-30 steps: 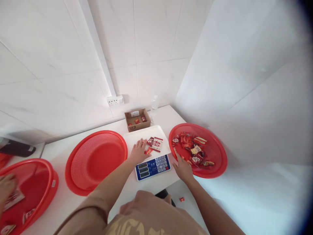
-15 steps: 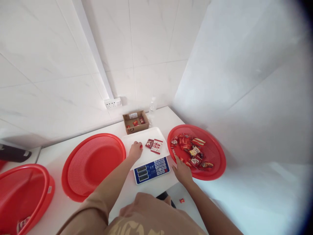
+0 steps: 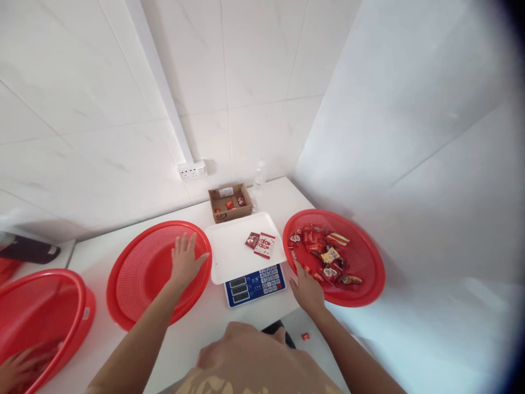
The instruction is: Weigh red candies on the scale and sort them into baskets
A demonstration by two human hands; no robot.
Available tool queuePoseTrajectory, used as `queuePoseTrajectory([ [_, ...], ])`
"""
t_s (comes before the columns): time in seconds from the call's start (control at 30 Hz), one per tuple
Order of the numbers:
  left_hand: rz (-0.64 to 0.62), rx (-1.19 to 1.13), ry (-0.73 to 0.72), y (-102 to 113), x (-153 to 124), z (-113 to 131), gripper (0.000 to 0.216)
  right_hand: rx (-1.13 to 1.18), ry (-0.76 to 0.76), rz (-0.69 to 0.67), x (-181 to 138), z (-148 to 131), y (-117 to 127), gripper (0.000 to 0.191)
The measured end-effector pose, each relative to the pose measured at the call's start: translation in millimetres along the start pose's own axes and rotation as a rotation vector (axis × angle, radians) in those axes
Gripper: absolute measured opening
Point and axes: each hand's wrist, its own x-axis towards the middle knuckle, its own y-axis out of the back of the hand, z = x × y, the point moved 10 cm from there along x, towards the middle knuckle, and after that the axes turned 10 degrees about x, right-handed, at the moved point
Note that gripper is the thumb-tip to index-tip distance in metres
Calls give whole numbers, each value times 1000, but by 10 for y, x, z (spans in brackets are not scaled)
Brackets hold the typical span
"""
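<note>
Left hand (image 3: 185,261): fingers spread, palm down, holding nothing, over the right part of the middle red basket (image 3: 135,284) on the white desk (image 3: 254,320). Right hand (image 3: 307,290): resting at the near left rim of the right red basket (image 3: 369,273), fingertips among the red candy packets (image 3: 324,254) heaped inside; whether it grips one cannot be told. Scale (image 3: 255,283): blue keypad panel facing the person, white tray (image 3: 229,251) on top, two packets (image 3: 261,243) lying on the tray's right part. Cardboard box (image 3: 228,201): behind the scale, by the wall, small red pieces inside. Third red basket (image 3: 45,317): far left, another person's hand (image 3: 16,369) inside it.
</note>
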Motion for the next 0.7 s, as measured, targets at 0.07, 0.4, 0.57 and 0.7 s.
queuePoseTrajectory([
  [0.07,-20,-96,-122,-157,48,456,68,-3,4,10,-5,-14,12,56],
  [0.4,-273,-79,-494,-930,98,2282,62,-14,-8,-5,-2,-48,43,56],
  [0.57,-208,-133,-648,-943,-20,2391,45,-18,-16,-10,-8,-51,50,55],
  [0.7,-98,-219,-622,-829,34,2197,38,-25,-4,-11,-10,-64,58,55],
])
